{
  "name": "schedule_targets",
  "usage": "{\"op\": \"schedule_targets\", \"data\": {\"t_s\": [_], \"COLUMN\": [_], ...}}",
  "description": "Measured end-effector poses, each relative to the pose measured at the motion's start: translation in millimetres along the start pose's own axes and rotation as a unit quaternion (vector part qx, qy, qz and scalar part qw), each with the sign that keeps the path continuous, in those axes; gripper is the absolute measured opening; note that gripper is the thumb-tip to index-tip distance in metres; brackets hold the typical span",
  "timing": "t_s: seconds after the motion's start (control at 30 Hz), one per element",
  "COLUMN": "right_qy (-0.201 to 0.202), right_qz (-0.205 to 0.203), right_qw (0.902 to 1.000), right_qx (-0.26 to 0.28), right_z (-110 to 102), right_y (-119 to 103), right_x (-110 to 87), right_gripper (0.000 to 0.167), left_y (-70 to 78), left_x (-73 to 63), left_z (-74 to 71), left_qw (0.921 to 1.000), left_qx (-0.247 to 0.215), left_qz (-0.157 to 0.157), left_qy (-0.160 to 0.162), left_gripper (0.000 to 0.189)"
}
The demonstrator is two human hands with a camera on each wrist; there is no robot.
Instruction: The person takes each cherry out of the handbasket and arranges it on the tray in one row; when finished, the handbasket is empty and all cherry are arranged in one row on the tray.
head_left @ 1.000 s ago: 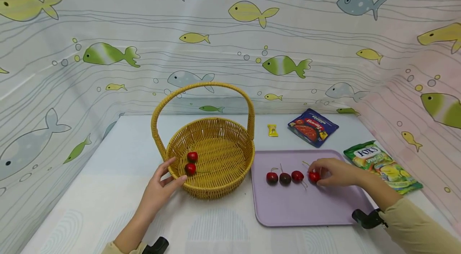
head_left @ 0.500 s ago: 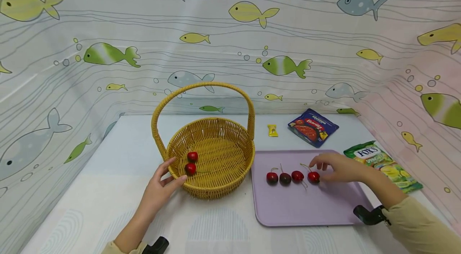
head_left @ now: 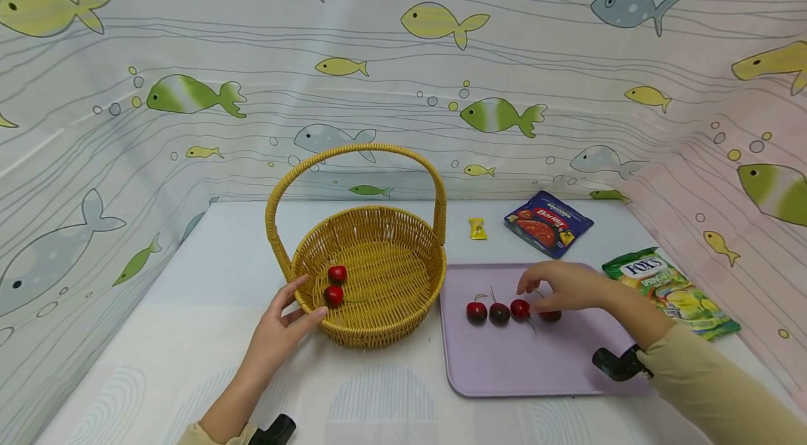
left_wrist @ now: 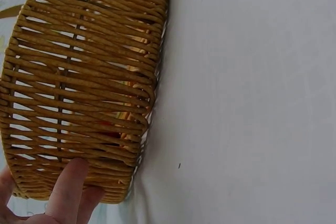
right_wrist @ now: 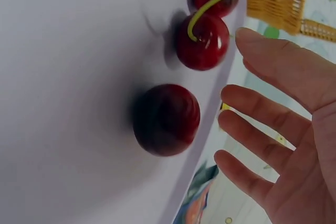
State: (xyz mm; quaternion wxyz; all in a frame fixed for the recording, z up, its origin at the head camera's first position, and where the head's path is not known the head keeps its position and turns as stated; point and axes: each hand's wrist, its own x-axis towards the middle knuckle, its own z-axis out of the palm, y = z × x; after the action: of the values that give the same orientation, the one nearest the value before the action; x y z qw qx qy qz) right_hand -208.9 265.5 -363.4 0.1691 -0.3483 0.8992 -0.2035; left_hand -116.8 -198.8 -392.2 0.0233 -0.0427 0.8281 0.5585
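Note:
In the head view my left hand [head_left: 281,329] touches the near left side of a yellow wicker basket [head_left: 372,333] with an arched handle. The left wrist view shows its thumb [left_wrist: 68,190] lying against the woven wall. Inside the basket lie two red cherries [head_left: 334,296]. My right hand [head_left: 570,287] hovers over a lilac tray [head_left: 504,368], its fingers spread near a stemmed cherry [head_left: 520,309] and holding nothing. Another cherry [right_wrist: 167,120] lies at the right end of the row, partly covered by the hand in the head view. Two more cherries [head_left: 488,312] lie to the left.
Behind the tray lie a small yellow wrapped candy [head_left: 478,228] and a blue Barilla pouch [head_left: 548,223]. A green FOX'S bag [head_left: 671,293] lies beside the tray's right edge. Fish-printed cloth [head_left: 378,94] rises behind the table.
My right hand has let go of the rightmost cherry, drawn back from it, then moved left over the neighbouring cherry. My left hand has stayed at the basket.

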Motion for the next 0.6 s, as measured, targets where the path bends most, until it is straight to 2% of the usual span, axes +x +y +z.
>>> {"op": "schedule_targets", "data": {"t_s": [0.23,0.6], "right_qy": [-0.02,-0.033], "right_qz": [-0.018,-0.015], "right_qw": [0.9996,0.9993], "right_qx": [-0.003,-0.008], "right_z": [4.6,11.8], "right_y": [-0.8,4.1], "right_x": [6.7,12.7], "right_gripper": [0.021,0.02], "left_y": [0.5,-0.1], "left_x": [0.5,-0.2], "left_z": [0.1,0.0], "left_qw": [1.0,1.0], "left_qx": [-0.001,0.001], "left_qz": [-0.005,-0.005], "left_qy": [0.0,0.0], "left_gripper": [0.072,0.072]}}
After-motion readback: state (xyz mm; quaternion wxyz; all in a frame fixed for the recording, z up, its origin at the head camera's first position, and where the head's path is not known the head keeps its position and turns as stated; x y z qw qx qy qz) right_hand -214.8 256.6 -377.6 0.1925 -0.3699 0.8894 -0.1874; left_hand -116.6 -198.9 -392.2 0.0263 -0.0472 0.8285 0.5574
